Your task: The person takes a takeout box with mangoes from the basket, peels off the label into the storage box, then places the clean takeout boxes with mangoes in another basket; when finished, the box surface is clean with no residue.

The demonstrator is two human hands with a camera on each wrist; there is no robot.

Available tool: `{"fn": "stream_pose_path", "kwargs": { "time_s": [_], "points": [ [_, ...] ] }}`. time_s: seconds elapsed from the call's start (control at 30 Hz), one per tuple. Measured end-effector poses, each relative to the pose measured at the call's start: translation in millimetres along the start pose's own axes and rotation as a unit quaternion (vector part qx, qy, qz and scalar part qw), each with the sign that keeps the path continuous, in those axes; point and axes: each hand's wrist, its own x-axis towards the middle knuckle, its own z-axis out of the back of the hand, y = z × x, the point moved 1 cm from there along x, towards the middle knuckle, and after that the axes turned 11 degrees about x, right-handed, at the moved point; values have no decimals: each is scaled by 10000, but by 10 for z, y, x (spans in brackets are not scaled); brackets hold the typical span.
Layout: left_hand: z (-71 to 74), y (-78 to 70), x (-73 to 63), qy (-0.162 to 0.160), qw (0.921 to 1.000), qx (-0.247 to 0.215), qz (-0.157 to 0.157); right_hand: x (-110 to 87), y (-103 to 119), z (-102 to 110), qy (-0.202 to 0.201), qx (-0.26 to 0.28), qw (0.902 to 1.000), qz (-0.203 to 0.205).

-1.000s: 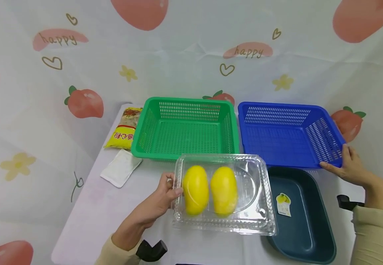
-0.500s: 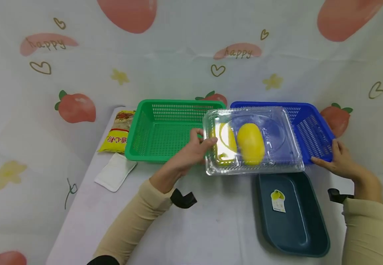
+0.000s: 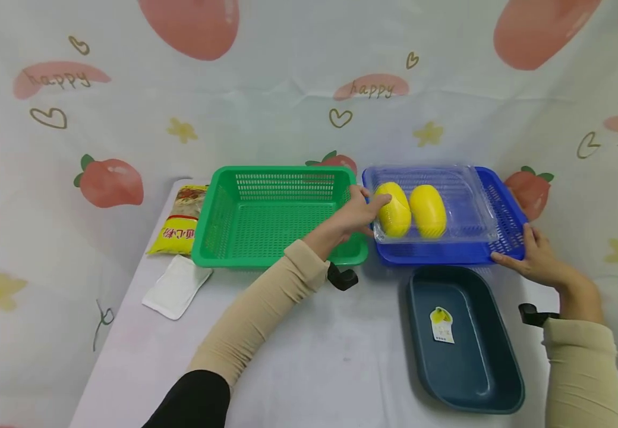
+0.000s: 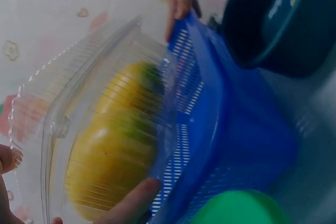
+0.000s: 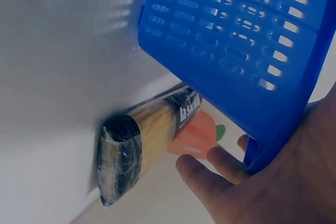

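A clear plastic clamshell container (image 3: 461,205) with two yellow mangoes (image 3: 428,211) is over the blue basket (image 3: 437,254), covering much of its opening. My left hand (image 3: 353,214) grips the container's left end; in the left wrist view, a fingertip lies beside the basket's slotted wall and the container (image 4: 79,103) looks tilted. Whether it touches the basket's floor, I cannot tell. My right hand (image 3: 541,257) holds the basket's front right corner, thumb along the front and fingers on the side. In the right wrist view the basket's rim (image 5: 283,145) lies against the palm.
A green basket (image 3: 279,261) stands left of the blue one. A dark teal basin (image 3: 469,356) with a label is in front. At far left lie a yellow food bag (image 3: 177,229) and a white packet (image 3: 177,288). A pasta packet (image 5: 152,129) lies beyond the blue basket.
My left hand has carried the mango container rightward and away from me, from the front of the table to over the blue basket. The right hand stays at the basket's corner.
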Motion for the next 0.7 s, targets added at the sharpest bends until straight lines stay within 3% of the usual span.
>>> {"fn": "stream_pose_path", "kwargs": {
  "time_s": [0.1, 0.3, 0.53, 0.7],
  "points": [
    [-112, -23, 132, -45, 10000, 8, 36, 8, -5, -29, -82, 33, 10000, 15],
    [-295, -46, 347, -62, 9986, 230, 478, 27, 58, -36, -126, 279, 9995, -38],
    [-504, -47, 580, -344, 9900, 943, 989, 17, 48, -28, -145, 378, 9991, -156],
    [-627, -44, 712, -541, 9856, 1063, 1201, -5, 17, -31, -167, 378, 9988, -270]
  ]
}}
